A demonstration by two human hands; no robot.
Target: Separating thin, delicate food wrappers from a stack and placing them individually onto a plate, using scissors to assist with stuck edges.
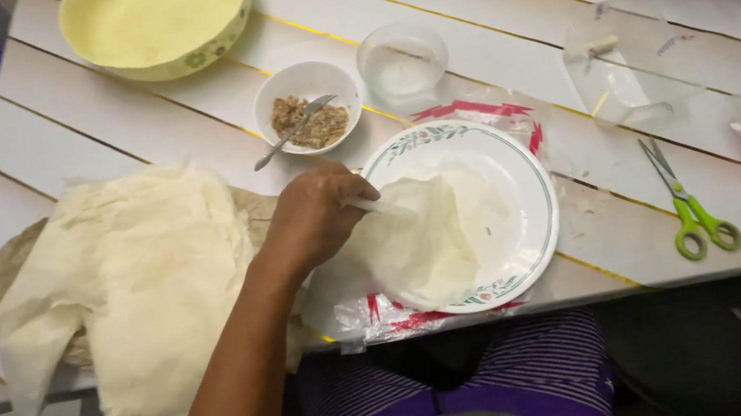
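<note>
Now left hand (pixel 316 215) pinched on the edge of a thin pastry sheet (pixel 421 235) draped over the white plate (pixel 517 172), beside the stack of sheets (pixel 138 269). Right hand out of view. Behind, 1 small bowl of filling (pixel 309 107) with a spoon (pixel 291 134); green scissors (pixel 689 200) well apart.

Bare forearms, no sleeves; purple striped garment (pixel 520 364) over lap.

A thin wrapper (pixel 421 235) is pinched at its edge by the left hand (pixel 316 215) over a plate (pixel 531 195) on the counter (pixel 123 130). A wrapper stack (pixel 138 269) is seen beside it, and a filling bowl (pixel 309 107) with a spoon (pixel 291 134) behind.
</note>
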